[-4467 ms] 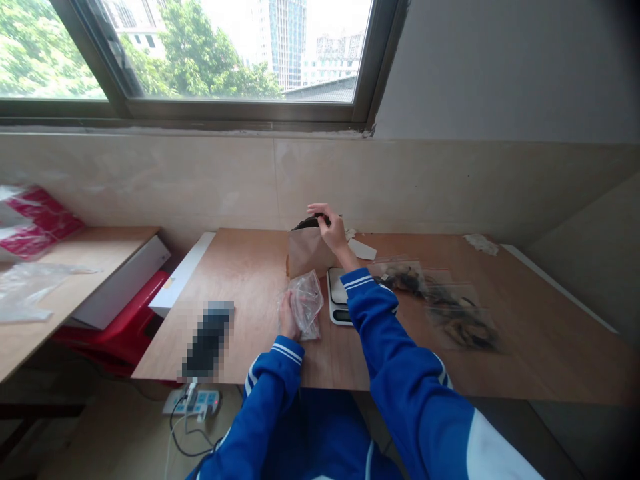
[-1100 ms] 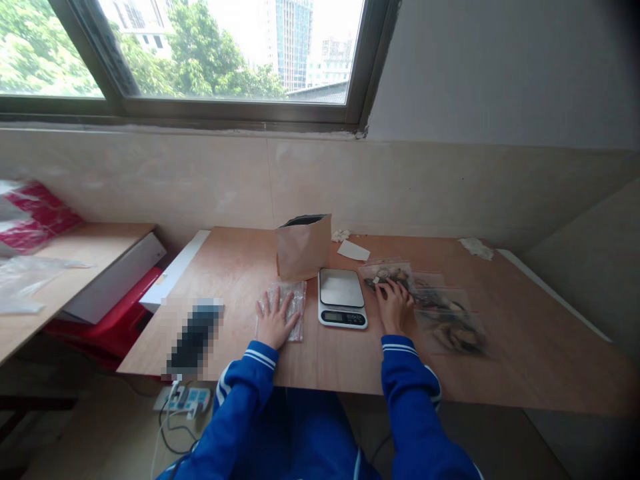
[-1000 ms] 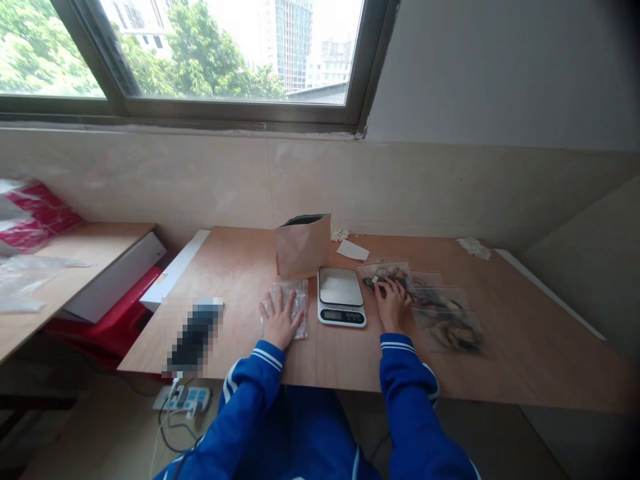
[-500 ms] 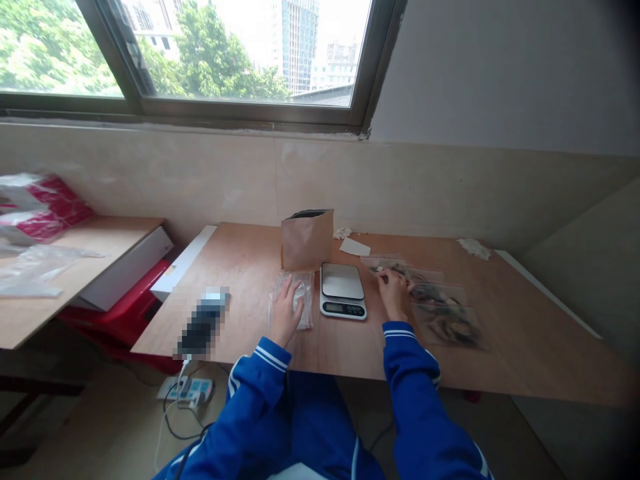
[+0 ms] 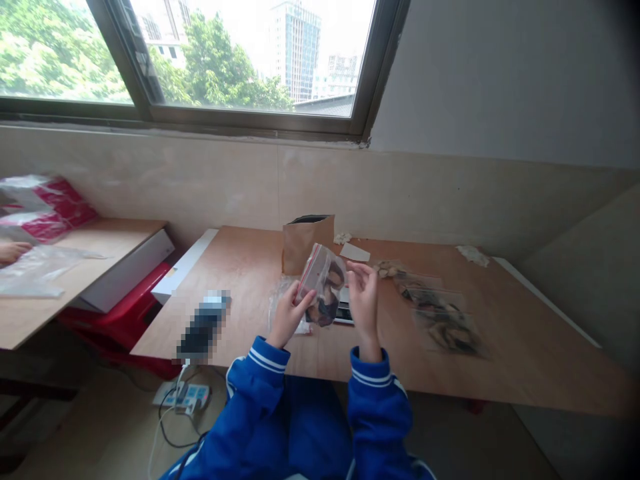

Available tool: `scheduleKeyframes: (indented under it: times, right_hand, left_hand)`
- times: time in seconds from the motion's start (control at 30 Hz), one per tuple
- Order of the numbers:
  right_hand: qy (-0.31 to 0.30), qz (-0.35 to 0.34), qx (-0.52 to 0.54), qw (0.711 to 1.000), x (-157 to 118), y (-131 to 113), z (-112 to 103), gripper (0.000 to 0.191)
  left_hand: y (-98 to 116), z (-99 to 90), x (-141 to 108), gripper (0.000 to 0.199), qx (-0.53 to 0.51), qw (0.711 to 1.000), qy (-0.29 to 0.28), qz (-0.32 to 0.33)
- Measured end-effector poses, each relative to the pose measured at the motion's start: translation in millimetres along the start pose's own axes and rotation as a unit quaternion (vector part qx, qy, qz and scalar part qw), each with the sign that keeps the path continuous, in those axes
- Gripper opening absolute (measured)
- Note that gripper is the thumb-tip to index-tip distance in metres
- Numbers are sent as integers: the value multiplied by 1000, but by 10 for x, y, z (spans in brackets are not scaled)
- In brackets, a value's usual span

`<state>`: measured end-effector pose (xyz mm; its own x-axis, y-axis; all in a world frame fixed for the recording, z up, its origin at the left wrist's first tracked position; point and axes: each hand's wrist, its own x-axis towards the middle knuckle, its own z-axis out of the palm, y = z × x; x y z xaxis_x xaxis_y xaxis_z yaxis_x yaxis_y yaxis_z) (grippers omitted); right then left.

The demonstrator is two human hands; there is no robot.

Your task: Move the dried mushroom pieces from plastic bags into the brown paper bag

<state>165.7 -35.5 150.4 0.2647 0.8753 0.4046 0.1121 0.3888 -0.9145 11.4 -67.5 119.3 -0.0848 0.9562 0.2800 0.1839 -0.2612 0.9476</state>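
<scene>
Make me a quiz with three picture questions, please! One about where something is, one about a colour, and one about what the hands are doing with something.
1. Where is the brown kraft paper bag?
A. On the floor
B. On the wooden table
C. On the window sill

2. What colour is the person's jacket sleeve?
A. Blue with white stripes
B. Red with black stripes
C. Plain green

3. What state is the clear plastic zip bag in?
A. Lying flat on the table
B. Lifted up off the table
C. Tucked inside the paper bag

Answers:
1. B, because the paper bag stands upright on the tabletop.
2. A, because white stripes run around the blue cuff.
3. B, because the left hand holds it up, with the right hand beside it.
</scene>
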Motion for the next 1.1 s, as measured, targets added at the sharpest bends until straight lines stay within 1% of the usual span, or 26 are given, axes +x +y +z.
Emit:
scheduleKeyframes:
  times: [0.03, 0.07, 0.1, 0.17, 0.2, 0.23, 0.3, 0.4, 0.47, 0.53, 0.63, 0.7, 0.87, 0.97, 1.03, 1.1]
  right_hand:
    - [33, -1, -19, 999, -103, 31, 107, 34]
    - [34, 4, -35, 999, -215, 54, 205, 33]
    - [6, 12, -40, 999, -327, 66, 293, 31]
    - [-61, 36, -26, 997, -523, 73, 429, 30]
    - [-83, 53, -8, 995, -592, 73, 475, 30]
    - [-93, 73, 13, 993, -639, 75, 505, 31]
    - [-98, 114, 61, 987, -668, 92, 520, 31]
    - [-126, 138, 105, 977, -621, 138, 470, 32]
    - [-144, 132, 99, 976, -591, 157, 427, 34]
    - [-160, 128, 83, 975, -580, 154, 396, 36]
    - [-190, 115, 58, 973, -581, 118, 366, 37]
    - [-199, 102, 35, 974, -573, 92, 342, 37]
    - [-210, 95, -8, 973, -553, 55, 302, 31]
    - [-196, 92, -15, 976, -543, 71, 318, 27]
    - [-166, 88, -20, 982, -502, 122, 306, 27]
    - [-89, 94, -27, 991, -417, 200, 250, 28]
  left_hand:
    - [-14, 5, -17, 27, 8, 999, 31, -2]
    - [-26, 15, -34, 26, 17, 998, 53, -5]
    - [-34, 30, -52, 25, 22, 998, 60, -8]
    - [-36, 62, -89, 20, 16, 999, 39, -4]
    - [-31, 74, -109, 18, 7, 1000, 17, 0]
    - [-24, 81, -129, 17, -4, 1000, -8, 5]
    - [-13, 80, -165, 19, -24, 999, -48, 5]
    - [-15, 62, -189, 24, -67, 995, -72, -31]
    - [-28, 57, -179, 26, -93, 992, -61, -58]
    - [-43, 60, -153, 30, -94, 992, -32, -76]
    - [-63, 64, -108, 32, -49, 996, 8, -77]
    - [-74, 56, -89, 32, -20, 997, 11, -72]
    - [-83, 21, -76, 33, 16, 997, -26, -73]
    - [-73, 1, -60, 32, 24, 996, -50, -71]
    - [-59, -37, -42, 30, 23, 996, -53, -67]
    - [-41, -110, -24, 31, 20, 998, -27, -60]
